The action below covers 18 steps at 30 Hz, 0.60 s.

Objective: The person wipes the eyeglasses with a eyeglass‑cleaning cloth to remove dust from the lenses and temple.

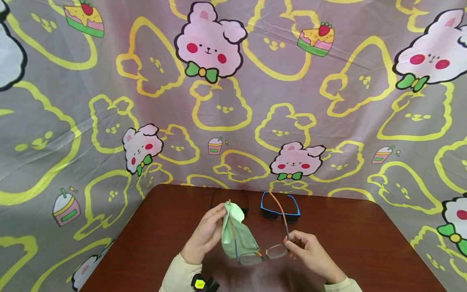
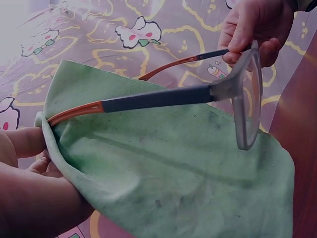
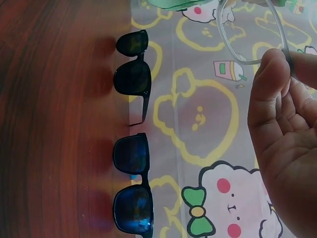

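Observation:
Clear-framed glasses [image 1: 251,258] with orange and dark temples are held up above the table, lenses toward the person. The left hand [image 1: 206,233] pinches a green cloth [image 1: 237,239] round the tip of one temple; in the left wrist view the cloth [image 2: 173,163] hangs behind that temple [image 2: 158,99]. My right hand [image 1: 310,253] grips the other side of the frame near the hinge, and the right wrist view shows its thumb and fingers [image 3: 272,74] at the rim of a lens.
Blue-framed sunglasses [image 1: 280,214] lie at the back of the brown table [image 1: 153,231]. Black sunglasses [image 3: 132,78] lie beside them, partly behind the cloth in the head view. A patterned curtain [image 1: 226,142] stands behind the table.

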Each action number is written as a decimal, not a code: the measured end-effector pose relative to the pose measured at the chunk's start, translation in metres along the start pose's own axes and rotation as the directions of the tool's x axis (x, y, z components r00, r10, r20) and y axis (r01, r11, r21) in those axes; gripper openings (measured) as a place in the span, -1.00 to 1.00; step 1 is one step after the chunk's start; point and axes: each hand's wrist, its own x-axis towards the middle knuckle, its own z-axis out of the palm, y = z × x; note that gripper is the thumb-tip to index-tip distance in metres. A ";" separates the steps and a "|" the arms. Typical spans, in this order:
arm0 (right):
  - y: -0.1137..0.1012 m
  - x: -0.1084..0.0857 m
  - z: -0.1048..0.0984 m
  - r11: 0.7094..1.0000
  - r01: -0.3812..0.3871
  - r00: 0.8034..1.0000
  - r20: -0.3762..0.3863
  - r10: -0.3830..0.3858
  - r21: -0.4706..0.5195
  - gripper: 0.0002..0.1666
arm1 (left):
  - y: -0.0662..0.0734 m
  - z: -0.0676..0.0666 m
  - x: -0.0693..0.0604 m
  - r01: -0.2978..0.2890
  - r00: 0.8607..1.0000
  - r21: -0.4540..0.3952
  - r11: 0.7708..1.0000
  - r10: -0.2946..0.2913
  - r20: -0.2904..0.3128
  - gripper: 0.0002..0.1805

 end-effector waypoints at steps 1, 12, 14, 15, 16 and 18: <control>0.000 0.000 0.000 1.000 -0.002 1.000 0.002 0.002 0.001 -0.94 | 0.000 0.000 0.000 -0.001 1.000 0.003 1.000 0.001 -0.001 -0.62; 0.002 -0.003 0.000 1.000 0.008 1.000 0.019 -0.008 -0.001 -0.93 | -0.001 -0.001 0.003 -0.092 0.996 0.085 0.992 0.092 -0.002 -0.69; 0.002 -0.002 -0.001 1.000 0.013 1.000 0.016 -0.013 -0.008 -0.93 | 0.000 0.000 0.004 -0.092 0.996 0.101 0.991 0.094 -0.012 -0.71; 0.002 -0.002 -0.001 1.000 0.016 1.000 0.017 -0.016 -0.010 -0.92 | 0.000 0.000 0.003 -0.091 0.995 0.108 0.990 0.094 -0.021 -0.71; 0.002 -0.003 -0.001 1.000 0.019 1.000 0.019 -0.019 -0.011 -0.91 | 0.000 0.001 0.003 -0.088 0.995 0.111 0.990 0.092 -0.028 -0.71; 0.002 -0.003 -0.002 1.000 0.025 0.999 0.025 -0.025 -0.013 -0.89 | 0.001 0.002 0.003 -0.085 0.995 0.117 0.989 0.091 -0.044 -0.70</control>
